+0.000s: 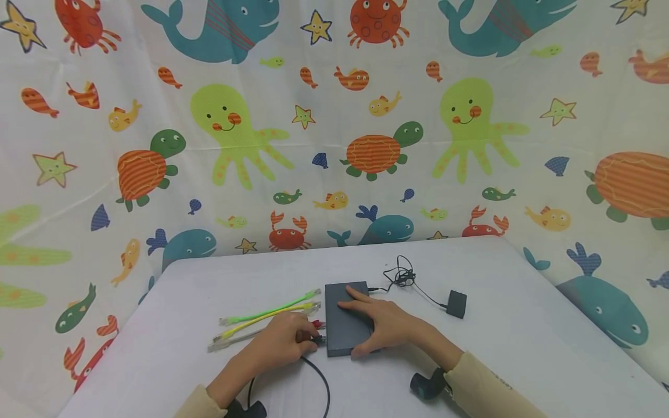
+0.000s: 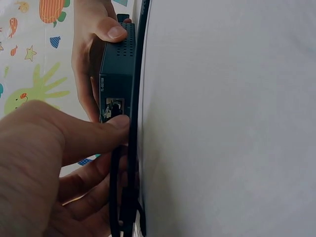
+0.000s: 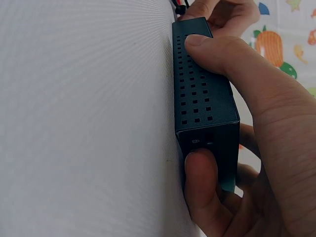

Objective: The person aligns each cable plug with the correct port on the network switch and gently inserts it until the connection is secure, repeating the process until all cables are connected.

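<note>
I find the dark grey rectangular metal box (image 1: 346, 325) lying about midway between the left and right edges of the white worktop (image 1: 486, 273), its long axis running away towards the far edge. The relation I judge everything turns on is at its left side: the metal-framed port (image 2: 112, 102) lies just to the right of the left hand (image 1: 284, 342), which is nearer it and pinches the end of a round black cable (image 1: 327, 389) between thumb and fingers, across that long axis. I cannot tell whether that end is fully seated. The right hand (image 1: 389, 325) grips the box from its right, fingers spread over the top, thumb against the near end.

Just beyond the pinch, a red plug (image 1: 318, 324) meets the same side. Towards the worktop's left edge lie a green cable (image 1: 287, 305), a yellow cable (image 1: 251, 324) and a grey cable (image 1: 237, 339). Towards the far right corner, a thin black tangled cord (image 1: 405, 277) joins the box to a black block-shaped adapter (image 1: 456, 304).
</note>
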`<state>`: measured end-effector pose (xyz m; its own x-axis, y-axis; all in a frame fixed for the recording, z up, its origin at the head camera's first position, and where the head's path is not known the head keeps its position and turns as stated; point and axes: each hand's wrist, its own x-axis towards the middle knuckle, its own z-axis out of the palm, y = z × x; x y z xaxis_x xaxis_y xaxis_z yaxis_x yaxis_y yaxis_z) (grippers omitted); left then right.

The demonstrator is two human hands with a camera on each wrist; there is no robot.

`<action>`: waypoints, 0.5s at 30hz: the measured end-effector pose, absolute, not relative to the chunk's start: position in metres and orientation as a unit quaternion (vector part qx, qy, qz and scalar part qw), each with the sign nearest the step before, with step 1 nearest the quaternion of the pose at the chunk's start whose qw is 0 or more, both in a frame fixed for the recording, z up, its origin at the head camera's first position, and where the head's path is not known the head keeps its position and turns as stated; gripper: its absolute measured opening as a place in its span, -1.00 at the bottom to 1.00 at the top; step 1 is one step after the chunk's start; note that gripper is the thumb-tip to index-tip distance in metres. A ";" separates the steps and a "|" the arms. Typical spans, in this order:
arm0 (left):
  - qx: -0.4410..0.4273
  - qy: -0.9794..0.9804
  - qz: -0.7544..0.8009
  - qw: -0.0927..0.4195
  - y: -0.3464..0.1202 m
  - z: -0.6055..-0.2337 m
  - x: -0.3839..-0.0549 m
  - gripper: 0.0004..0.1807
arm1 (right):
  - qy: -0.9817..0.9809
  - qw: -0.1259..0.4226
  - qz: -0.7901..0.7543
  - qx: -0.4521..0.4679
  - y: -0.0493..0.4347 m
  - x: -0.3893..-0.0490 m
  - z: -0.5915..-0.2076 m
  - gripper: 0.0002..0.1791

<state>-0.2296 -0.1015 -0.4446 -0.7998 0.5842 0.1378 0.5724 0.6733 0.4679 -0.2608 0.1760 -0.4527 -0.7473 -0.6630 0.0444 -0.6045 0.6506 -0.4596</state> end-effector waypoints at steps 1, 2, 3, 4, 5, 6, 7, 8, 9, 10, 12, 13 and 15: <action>0.316 0.914 0.253 0.013 -0.101 -0.445 -0.230 -0.83 | 0.906 0.064 -0.229 -0.350 0.176 -0.261 -0.453 0.05; 0.316 0.914 0.253 0.015 -0.101 -0.444 -0.230 -0.83 | 0.906 0.064 -0.230 -0.350 0.176 -0.261 -0.453 0.05; 0.315 0.915 0.254 0.016 -0.101 -0.444 -0.230 -0.83 | 0.906 0.064 -0.230 -0.350 0.176 -0.261 -0.453 0.05; 0.313 0.915 0.253 0.019 -0.101 -0.444 -0.230 -0.83 | 0.906 0.064 -0.231 -0.350 0.176 -0.261 -0.453 0.05; 0.312 0.916 0.253 0.022 -0.101 -0.444 -0.230 -0.83 | 0.906 0.065 -0.231 -0.349 0.176 -0.261 -0.453 0.05; 0.310 0.916 0.253 0.025 -0.101 -0.444 -0.229 -0.83 | 0.906 0.065 -0.232 -0.349 0.176 -0.261 -0.453 0.04; 0.307 0.917 0.253 0.027 -0.101 -0.444 -0.230 -0.83 | 0.906 0.065 -0.232 -0.349 0.176 -0.261 -0.452 0.04; 0.304 0.918 0.252 0.030 -0.101 -0.444 -0.229 -0.82 | 0.906 0.065 -0.231 -0.349 0.176 -0.261 -0.453 0.04; 0.303 0.918 0.253 0.031 -0.100 -0.444 -0.230 -0.83 | 0.906 0.065 -0.231 -0.349 0.176 -0.261 -0.453 0.04; 0.302 0.919 0.253 0.033 -0.100 -0.444 -0.229 -0.82 | 0.906 0.065 -0.231 -0.349 0.176 -0.261 -0.453 0.04; 0.300 0.919 0.253 0.034 -0.100 -0.444 -0.230 -0.82 | 0.907 0.064 -0.229 -0.348 0.176 -0.261 -0.453 0.04; 0.299 0.920 0.252 0.034 -0.100 -0.444 -0.230 -0.83 | 0.907 0.064 -0.229 -0.347 0.176 -0.261 -0.453 0.04; 0.297 0.920 0.252 0.038 -0.100 -0.445 -0.230 -0.83 | 0.907 0.065 -0.230 -0.347 0.176 -0.261 -0.453 0.04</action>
<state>-0.2299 -0.1000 -0.4448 -0.8205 0.5660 0.0802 0.5279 0.6964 0.4861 -0.2607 0.1765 -0.4525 -0.7501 -0.6599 0.0420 -0.6004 0.6531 -0.4614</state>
